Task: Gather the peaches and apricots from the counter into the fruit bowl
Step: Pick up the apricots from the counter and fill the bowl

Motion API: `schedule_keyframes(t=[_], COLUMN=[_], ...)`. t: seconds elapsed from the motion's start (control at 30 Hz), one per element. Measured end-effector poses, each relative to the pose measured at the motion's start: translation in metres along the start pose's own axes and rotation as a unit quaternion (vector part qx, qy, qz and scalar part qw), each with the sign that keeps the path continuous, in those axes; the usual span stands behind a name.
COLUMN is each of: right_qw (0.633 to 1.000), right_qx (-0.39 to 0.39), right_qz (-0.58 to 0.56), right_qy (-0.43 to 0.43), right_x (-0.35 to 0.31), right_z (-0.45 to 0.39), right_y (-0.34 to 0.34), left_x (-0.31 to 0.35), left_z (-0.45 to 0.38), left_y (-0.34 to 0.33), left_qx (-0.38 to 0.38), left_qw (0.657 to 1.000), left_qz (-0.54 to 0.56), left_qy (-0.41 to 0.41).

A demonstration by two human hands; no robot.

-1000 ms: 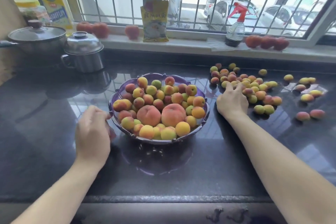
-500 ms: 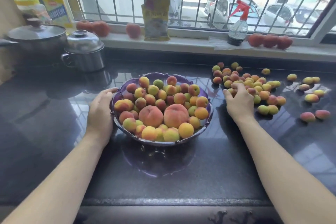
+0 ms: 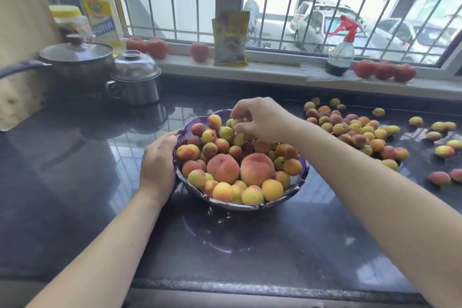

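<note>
A purple fruit bowl (image 3: pixel 297 189) stands mid-counter, heaped with small apricots and two big peaches (image 3: pixel 223 168). My left hand (image 3: pixel 158 161) grips the bowl's left rim. My right hand (image 3: pixel 260 119) hovers over the bowl's far side, fingertips pinched on a greenish-yellow apricot (image 3: pixel 236 123) that touches the heap. A loose pile of apricots (image 3: pixel 355 130) lies on the dark counter to the right of the bowl, with scattered ones (image 3: pixel 444 151) further right.
Behind the bowl at the left stand a lidded steel pot (image 3: pixel 136 80) and a dark saucepan (image 3: pixel 75 62). The windowsill holds tomatoes (image 3: pixel 385 70), a spray bottle (image 3: pixel 341 56), a yellow packet (image 3: pixel 230 39) and an oil bottle (image 3: pixel 100 7). The counter's front edge (image 3: pixel 225 287) runs below.
My right hand left the pile on the right and moved over the bowl with an apricot. My left hand slid up to the bowl's left rim and stays there.
</note>
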State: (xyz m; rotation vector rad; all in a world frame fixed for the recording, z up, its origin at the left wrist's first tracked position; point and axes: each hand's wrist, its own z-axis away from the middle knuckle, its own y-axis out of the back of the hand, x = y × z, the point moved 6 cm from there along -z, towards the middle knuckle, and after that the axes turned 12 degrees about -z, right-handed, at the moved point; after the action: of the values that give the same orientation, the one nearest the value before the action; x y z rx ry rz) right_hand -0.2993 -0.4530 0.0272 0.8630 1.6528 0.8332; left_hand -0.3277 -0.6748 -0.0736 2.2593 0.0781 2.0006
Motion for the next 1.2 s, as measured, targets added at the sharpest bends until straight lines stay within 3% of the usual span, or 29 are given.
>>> schedule_keyframes(t=[0.13,0.27,0.37,0.47,0.63,0.77,1.0,1.2], right_qw=[0.997,0.948,0.923,0.914,0.882,0.873,0.861,0.867], right_qx=[0.059,0.268,0.339,0.317,0.347,0.298,0.303,0.307], right_qz=[-0.054,-0.147,-0.060,0.079,0.133,0.136,0.162,0.087], right_qy=[-0.016,-0.086,-0.173,-0.241,-0.289,-0.360,-0.375,-0.383], right_x=[0.012,0.060,0.111,0.150,0.179,0.186,0.186,0.185], right_z=[0.002,0.051,0.119,0.174,0.201,0.198,0.214,0.214], right_y=[0.008,0.059,0.062,0.045,0.047,0.041,0.044,0.048], left_x=[0.001,0.000,-0.003,0.001,0.022,0.027,0.008,0.010], left_z=[0.001,0.000,-0.003,0.001,0.030,0.058,0.056,0.056], left_y=[0.000,0.001,0.001,-0.002,-0.016,-0.027,-0.019,-0.019], left_qx=[-0.002,-0.006,-0.012,-0.031,-0.003,0.038,0.025,0.027], left_qw=[1.000,1.000,1.000,0.999,0.993,0.994,0.998,0.997], left_qz=[-0.006,-0.020,-0.015,-0.006,-0.106,-0.091,0.018,0.020], left_qy=[0.008,-0.004,-0.005,-0.016,-0.056,-0.043,0.059,0.062])
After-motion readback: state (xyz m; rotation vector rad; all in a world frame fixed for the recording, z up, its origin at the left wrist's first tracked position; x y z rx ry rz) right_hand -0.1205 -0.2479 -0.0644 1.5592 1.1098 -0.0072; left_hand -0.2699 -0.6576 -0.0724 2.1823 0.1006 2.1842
